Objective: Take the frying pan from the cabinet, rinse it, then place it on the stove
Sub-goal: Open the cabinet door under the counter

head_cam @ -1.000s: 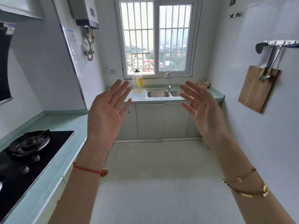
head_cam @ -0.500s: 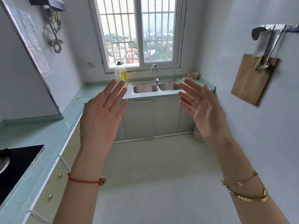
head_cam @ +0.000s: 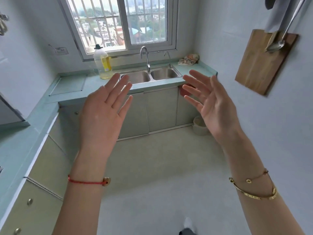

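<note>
The left hand point(head_cam: 100, 116) is hovering in the air in front of the sink point(head_cam: 162, 73), palm forward, its fingers point(head_cam: 118, 89) straight and spread apart, holding nothing. The right hand point(head_cam: 211, 106) is hovering before the sink's right end, its fingers point(head_cam: 194, 82) likewise apart and holding nothing. The cabinet point(head_cam: 160, 109) doors are sitting closed under the sink. Where the pan is cannot be told. A bottle point(head_cam: 102, 62) is standing on the table point(head_cam: 71, 89) just left of the sink, a cloth point(head_cam: 188, 59) is lying to its right, and a board point(head_cam: 264, 61) is hanging well right of it.
</note>
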The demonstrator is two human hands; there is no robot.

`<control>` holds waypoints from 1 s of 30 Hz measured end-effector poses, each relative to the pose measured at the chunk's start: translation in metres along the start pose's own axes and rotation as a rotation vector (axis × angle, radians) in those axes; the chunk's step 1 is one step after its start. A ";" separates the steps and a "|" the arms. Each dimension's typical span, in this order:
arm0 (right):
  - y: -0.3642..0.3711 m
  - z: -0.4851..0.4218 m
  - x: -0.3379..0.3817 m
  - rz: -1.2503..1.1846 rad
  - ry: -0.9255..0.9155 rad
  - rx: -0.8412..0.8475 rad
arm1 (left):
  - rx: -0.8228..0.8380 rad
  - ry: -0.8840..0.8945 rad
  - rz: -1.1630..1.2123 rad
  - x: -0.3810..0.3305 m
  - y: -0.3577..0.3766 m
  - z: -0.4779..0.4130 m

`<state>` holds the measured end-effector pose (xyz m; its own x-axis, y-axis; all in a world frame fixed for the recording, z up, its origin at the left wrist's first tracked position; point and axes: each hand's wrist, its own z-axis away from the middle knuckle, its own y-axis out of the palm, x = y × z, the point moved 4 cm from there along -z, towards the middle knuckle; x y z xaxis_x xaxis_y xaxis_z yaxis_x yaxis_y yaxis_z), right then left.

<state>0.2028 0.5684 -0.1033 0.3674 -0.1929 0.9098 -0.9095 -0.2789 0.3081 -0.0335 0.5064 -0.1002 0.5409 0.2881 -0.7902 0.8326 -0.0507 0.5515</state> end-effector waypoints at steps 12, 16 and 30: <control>-0.107 -0.155 -0.007 0.001 0.050 0.041 | -0.017 0.020 0.041 0.091 0.058 -0.149; -0.131 -0.199 -0.015 0.004 0.068 0.067 | -0.046 0.036 0.037 0.112 0.065 -0.189; -0.187 -0.377 -0.076 0.004 0.123 0.169 | -0.121 0.074 -0.005 0.186 0.048 -0.358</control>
<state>0.2718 0.9899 -0.1255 0.3281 -0.0811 0.9412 -0.8616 -0.4342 0.2629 0.0648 0.8997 -0.1245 0.5230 0.3582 -0.7734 0.8123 0.0653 0.5795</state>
